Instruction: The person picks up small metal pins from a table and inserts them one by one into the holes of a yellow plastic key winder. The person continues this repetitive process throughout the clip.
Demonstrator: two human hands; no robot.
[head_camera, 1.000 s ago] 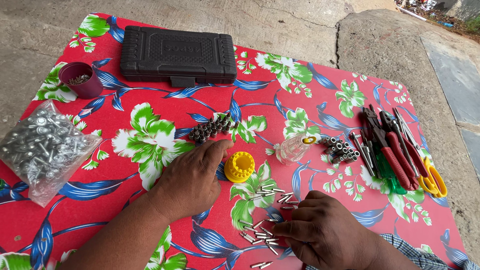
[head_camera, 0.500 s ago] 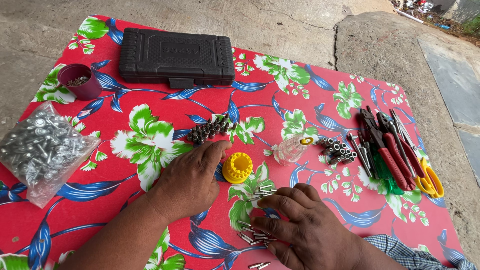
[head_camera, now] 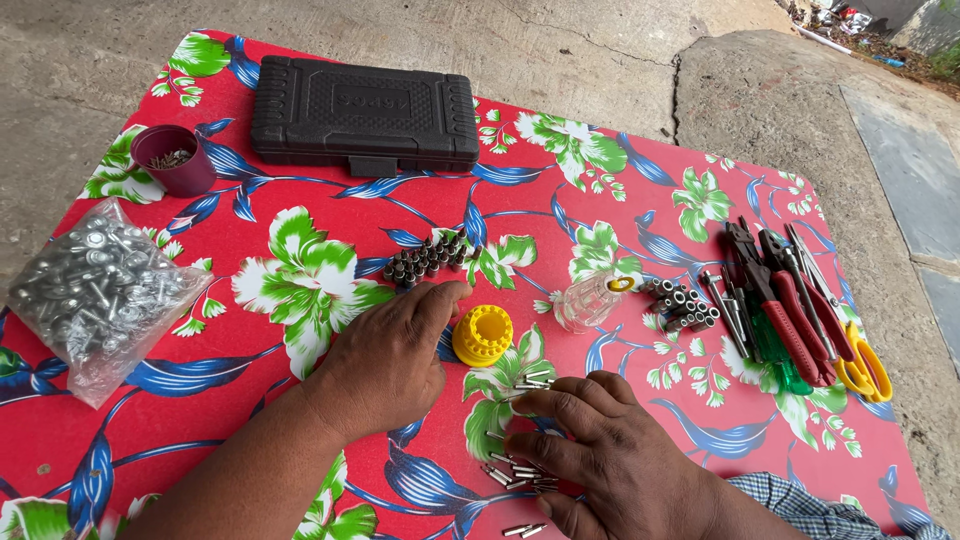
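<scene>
Two hands rest flat on the red floral cloth (head_camera: pixel 300 200), apart and gripping nothing. Nearest, the right hand (head_camera: pixel 610 450) spreads its fingers over scattered small screwdriver bits (head_camera: pixel 515 470), likely to corral them. Just left, the left hand (head_camera: pixel 390 360) lies palm down, one fingertip beside the yellow bit holder (head_camera: pixel 483 335). Farther off sit a row of dark sockets (head_camera: pixel 425 258), a bag of bolts (head_camera: pixel 85 290) at left, pliers and screwdrivers (head_camera: pixel 790 300) close to the right edge, and a black case (head_camera: pixel 362 112) far. Open cloth remains mid-left.

We look steeply down from our head at the red flowered plastic tablecloth (head_camera: pixel 300 180), close in. Our forearms enter at the bottom edge
</scene>
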